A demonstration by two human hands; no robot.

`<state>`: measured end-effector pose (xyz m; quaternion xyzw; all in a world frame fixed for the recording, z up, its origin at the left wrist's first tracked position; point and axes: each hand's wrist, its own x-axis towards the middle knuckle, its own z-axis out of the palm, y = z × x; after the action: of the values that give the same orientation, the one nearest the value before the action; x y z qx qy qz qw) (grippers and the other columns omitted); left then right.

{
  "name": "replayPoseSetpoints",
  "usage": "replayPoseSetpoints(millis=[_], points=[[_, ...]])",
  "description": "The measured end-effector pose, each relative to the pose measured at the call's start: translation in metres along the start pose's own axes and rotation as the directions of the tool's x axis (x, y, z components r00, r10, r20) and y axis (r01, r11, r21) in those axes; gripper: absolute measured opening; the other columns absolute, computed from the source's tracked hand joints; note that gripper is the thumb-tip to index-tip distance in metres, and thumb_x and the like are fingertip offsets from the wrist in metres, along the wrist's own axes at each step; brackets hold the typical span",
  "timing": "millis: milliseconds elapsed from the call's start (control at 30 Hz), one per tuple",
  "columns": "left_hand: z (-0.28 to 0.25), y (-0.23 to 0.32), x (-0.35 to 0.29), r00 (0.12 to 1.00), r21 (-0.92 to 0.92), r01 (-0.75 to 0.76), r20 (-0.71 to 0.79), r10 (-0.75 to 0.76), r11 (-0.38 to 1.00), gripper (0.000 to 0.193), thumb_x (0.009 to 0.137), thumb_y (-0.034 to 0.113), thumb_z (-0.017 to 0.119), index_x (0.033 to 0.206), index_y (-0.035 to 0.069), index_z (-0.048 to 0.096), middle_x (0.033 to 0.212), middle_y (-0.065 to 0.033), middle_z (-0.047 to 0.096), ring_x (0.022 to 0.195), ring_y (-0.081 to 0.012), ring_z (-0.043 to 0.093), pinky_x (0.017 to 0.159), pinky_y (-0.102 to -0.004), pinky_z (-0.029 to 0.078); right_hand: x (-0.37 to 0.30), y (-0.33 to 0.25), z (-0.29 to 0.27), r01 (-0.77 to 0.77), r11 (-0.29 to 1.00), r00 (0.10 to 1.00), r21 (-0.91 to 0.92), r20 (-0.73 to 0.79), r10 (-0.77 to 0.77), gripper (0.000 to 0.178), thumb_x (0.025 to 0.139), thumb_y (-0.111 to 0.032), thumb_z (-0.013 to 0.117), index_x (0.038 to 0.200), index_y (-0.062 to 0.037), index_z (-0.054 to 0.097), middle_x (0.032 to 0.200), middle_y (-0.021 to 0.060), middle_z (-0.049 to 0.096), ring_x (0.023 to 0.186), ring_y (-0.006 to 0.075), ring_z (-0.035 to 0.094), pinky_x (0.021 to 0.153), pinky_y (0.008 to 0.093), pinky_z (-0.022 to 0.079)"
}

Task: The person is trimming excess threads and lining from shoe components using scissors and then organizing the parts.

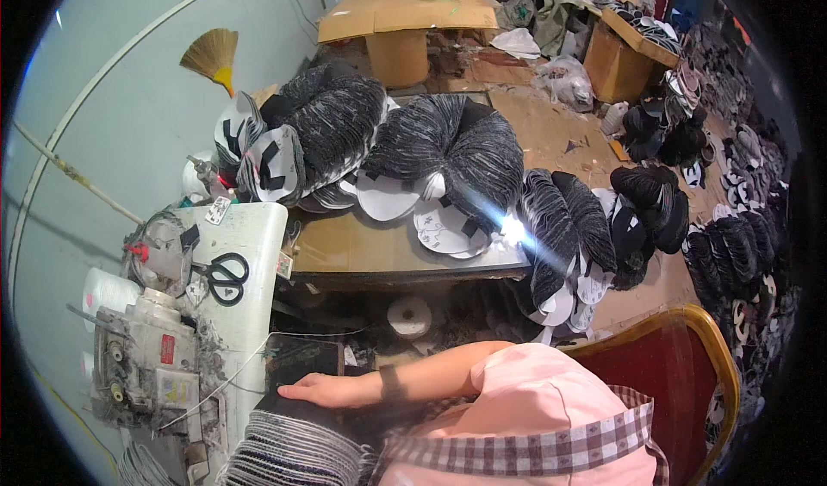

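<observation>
My right arm, in a pink sleeve, reaches left across the lower middle. At its end, my right hand is closed on the black edge of a bundle of grey, black and white striped knit pieces. Its lower fingers are hidden. Left of the bundle stands a dusty sewing machine on a white table. Black-handled scissors lie on that table. A white thread runs between the machine and the space under the far table. My left hand is out of sight.
Large bundles of dark knit pieces with white soles lie on a low table beyond me. A gold-framed red chair stands at right. More bundles line the right floor. Cardboard boxes stand farther back.
</observation>
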<state>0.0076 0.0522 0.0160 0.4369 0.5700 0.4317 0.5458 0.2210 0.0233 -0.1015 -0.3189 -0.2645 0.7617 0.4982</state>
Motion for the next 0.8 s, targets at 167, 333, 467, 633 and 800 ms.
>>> replayPoseSetpoints(millis=[167, 333, 467, 633, 800], points=[[0.030, -0.021, 0.008, 0.997, -0.045, -0.055, -0.050, 0.052, 0.997, 0.047, 0.090, 0.034, 0.045, 0.125, 0.002, 0.045, 0.122, -0.0146, 0.051, 0.109, -0.0254, 0.050, 0.092, -0.0375, 0.040, -0.011, 0.006, -0.011, 0.102, 0.973, 0.994, -0.208, -0.024, -0.109, 0.057, 0.090, -0.044, 0.050, 0.115, 0.0071, 0.052, 0.108, 0.0094, 0.057, 0.097, 0.0150, 0.051, 0.084, 0.0265, 0.042], [-0.004, -0.035, -0.007, 0.941, -0.092, -0.171, -0.309, 0.135, 0.981, 0.049, 0.089, 0.035, 0.045, 0.126, 0.003, 0.045, 0.122, -0.0141, 0.051, 0.108, -0.0252, 0.050, 0.092, -0.0376, 0.040, -0.020, 0.008, -0.003, -0.207, 0.960, 0.977, -0.189, 0.013, 0.214, 0.112, 0.074, -0.069, 0.055, 0.140, 0.0079, 0.007, 0.149, 0.0220, 0.003, 0.138, 0.0317, 0.009, 0.110, 0.0393, 0.017], [-0.071, -0.050, -0.054, 0.724, -0.074, -0.306, -0.665, 0.182, 0.949, 0.050, 0.089, 0.036, 0.044, 0.126, 0.003, 0.044, 0.121, -0.0137, 0.051, 0.108, -0.0251, 0.050, 0.092, -0.0377, 0.040, -0.021, 0.002, -0.006, -0.371, 0.909, 0.920, -0.192, -0.207, 0.332, 0.094, 0.081, -0.055, 0.059, 0.139, 0.0068, 0.019, 0.147, 0.0185, 0.019, 0.135, 0.0275, 0.021, 0.111, 0.0355, 0.016], [-0.139, -0.059, -0.110, 0.752, -0.396, -0.413, -0.657, 0.061, 0.820, 0.054, 0.089, 0.041, 0.042, 0.131, 0.006, 0.041, 0.127, -0.0128, 0.047, 0.113, -0.0267, 0.046, 0.094, -0.0394, 0.039, -0.007, 0.042, -0.032, 0.064, 0.990, 0.939, -0.124, 0.342, -0.018, 0.040, 0.094, -0.018, 0.047, 0.131, -0.0039, 0.041, 0.131, 0.0062, 0.047, 0.119, 0.0182, 0.044, 0.102, 0.0332, 0.032], [-0.136, -0.037, -0.118, 0.783, -0.766, -0.355, -0.557, -0.278, 0.536, 0.058, 0.089, 0.047, 0.040, 0.134, 0.010, 0.040, 0.130, -0.0104, 0.046, 0.116, -0.0280, 0.045, 0.096, -0.0409, 0.039, 0.012, 0.012, 0.032, -0.265, 0.954, 0.909, 0.138, 0.364, 0.200, 0.051, 0.089, -0.039, 0.048, 0.128, -0.0052, 0.046, 0.130, 0.0133, 0.049, 0.119, 0.0266, 0.046, 0.102, 0.0448, 0.034]])
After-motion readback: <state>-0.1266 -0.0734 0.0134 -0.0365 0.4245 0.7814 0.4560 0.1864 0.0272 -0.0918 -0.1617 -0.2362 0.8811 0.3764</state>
